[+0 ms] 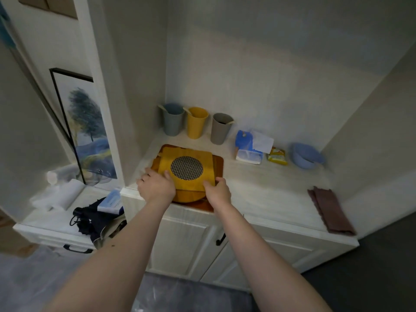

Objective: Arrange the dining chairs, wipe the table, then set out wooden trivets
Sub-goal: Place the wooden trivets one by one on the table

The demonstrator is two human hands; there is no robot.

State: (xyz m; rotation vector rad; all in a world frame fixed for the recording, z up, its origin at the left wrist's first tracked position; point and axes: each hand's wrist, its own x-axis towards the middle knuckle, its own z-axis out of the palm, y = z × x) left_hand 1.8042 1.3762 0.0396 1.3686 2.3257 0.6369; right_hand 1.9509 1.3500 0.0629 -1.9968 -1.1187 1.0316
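Since both hands, left hand (155,186) and right hand (218,190), grip the trivet stack (186,167) at the tabletop's (265,188) front edge, uneven lifting could spill loose trivets.

Lower trivets (216,164) in the stack mostly covered by the top one, count unclear. Left hand (155,184) and right hand (217,190) fingertips hidden under the stack edge. Yellow packet (278,156) print too small to read. Whole frame motion-blurred. Umbrella (94,219) partly behind left forearm. Picture (89,129) bottom hidden by clutter.
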